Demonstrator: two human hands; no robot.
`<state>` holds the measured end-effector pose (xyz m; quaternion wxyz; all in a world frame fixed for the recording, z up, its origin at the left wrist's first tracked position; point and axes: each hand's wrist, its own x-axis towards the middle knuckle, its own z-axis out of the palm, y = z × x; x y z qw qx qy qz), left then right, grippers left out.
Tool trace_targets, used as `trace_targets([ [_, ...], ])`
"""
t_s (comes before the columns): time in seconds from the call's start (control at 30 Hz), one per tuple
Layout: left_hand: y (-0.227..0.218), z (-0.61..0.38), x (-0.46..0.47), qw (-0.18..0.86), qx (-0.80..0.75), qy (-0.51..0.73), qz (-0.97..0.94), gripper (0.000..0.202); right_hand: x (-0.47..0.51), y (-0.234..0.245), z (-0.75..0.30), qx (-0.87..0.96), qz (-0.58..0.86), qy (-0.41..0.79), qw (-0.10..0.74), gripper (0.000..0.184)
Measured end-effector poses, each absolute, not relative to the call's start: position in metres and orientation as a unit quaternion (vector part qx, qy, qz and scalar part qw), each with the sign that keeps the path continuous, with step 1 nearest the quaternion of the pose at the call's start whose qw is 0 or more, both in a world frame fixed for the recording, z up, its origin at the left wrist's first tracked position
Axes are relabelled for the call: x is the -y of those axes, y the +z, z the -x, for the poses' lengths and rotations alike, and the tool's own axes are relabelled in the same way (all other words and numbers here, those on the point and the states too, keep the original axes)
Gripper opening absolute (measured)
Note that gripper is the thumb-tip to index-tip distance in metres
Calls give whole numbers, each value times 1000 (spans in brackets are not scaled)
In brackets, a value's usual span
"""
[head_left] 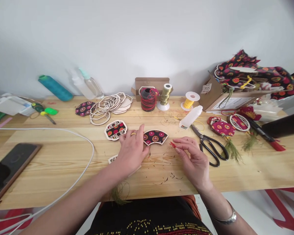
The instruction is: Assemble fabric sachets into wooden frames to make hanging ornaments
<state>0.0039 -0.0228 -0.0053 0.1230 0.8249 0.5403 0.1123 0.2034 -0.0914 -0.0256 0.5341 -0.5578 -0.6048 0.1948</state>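
Note:
My left hand (132, 147) is low over the table, fingers apart. Its index finger and thumb are at the left end of a fan-shaped piece (156, 137) of dark patterned fabric with a pale wooden rim; whether they press on it I cannot tell. Left of those fingers lies an octagonal framed piece (115, 130) with lattice ends. Partly hidden beneath my left wrist is another pale lattice piece (112, 159). Between thumb and fingertips, my right hand (192, 160) pinches a small bunch of red thread (172, 144), just right of the fan shape.
Black-handled scissors (214, 150) lie beside my right hand, near a white glue bottle (191, 117). Thread spools (148, 99) and wooden frames (112, 104) stand behind. A fabric-filled box (229, 101) is at right; a phone (12, 169) and white cable (92, 150) at left.

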Motion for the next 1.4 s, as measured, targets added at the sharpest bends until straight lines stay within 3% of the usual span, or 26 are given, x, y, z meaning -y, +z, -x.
trace_targets([
  [0.27, 0, -26, -2, 117, -534, 111, -830, 68, 88, -26, -205, 593, 574, 191, 531, 14],
  [0.4, 8, -21, 10, 133, -521, 197, -820, 62, 89, -21, -202, 543, 581, 252, 552, 11],
  [0.5, 17, -17, 30, 226, -478, 320, -786, 33, 90, -13, -196, 451, 588, 366, 564, 7],
  [0.57, 21, -15, 43, 366, -461, 337, -735, 21, 91, -7, -189, 379, 571, 457, 566, 9],
  [0.67, 21, -16, 56, 551, -464, 322, -614, 14, 91, -1, -175, 311, 522, 558, 565, 15],
  [0.77, 18, -18, 62, 649, -453, 339, -508, 15, 90, 1, -161, 283, 489, 601, 565, 18],
  [1.4, 6, -17, 69, 773, -354, 409, -330, 12, 93, 7, -144, 268, 469, 654, 530, 22],
])
